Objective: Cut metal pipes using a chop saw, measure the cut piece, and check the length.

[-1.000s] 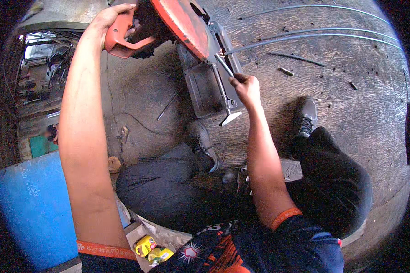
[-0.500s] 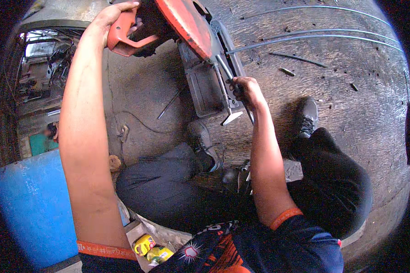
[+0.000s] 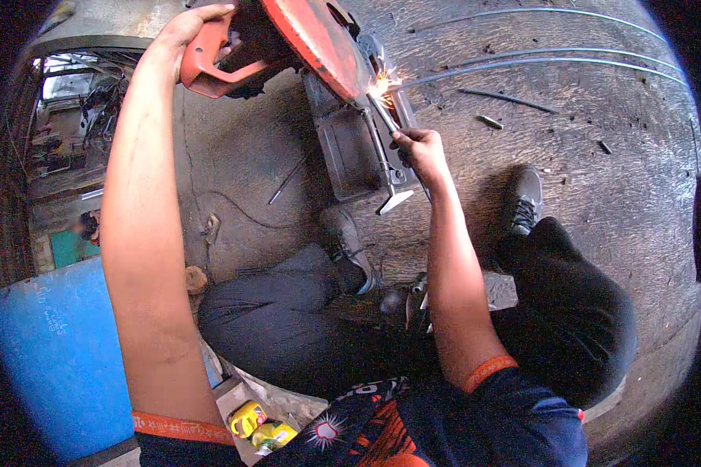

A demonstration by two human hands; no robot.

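My left hand [image 3: 185, 31] is wrapped round the orange handle [image 3: 204, 68] of a chop saw at the top of the view. Its worn red blade guard [image 3: 319, 48] slants down over the grey saw base [image 3: 343, 148]. In my right hand [image 3: 422, 154] is a metal rod [image 3: 382, 114], gripped near the base, with its far end under the guard. Bright orange sparks [image 3: 383, 82] spray from beside the guard's lower edge. Next to the rod runs the saw's vise screw [image 3: 375, 138], ending in a pale crank handle [image 3: 396, 202]. The cutting edge itself is hidden.
Long metal rods [image 3: 545, 61] stretch over the stained floor to the right, near short offcuts [image 3: 489, 122]. A thin rod [image 3: 287, 180] and a dark cable [image 3: 245, 216] lie left of the base. A blue panel [image 3: 62, 350] stands lower left. My shoes flank the work.
Sparks have appeared at the guard's lower edge, where none showed before. The saw's handle and guard have shifted very slightly; both hands keep their grips.
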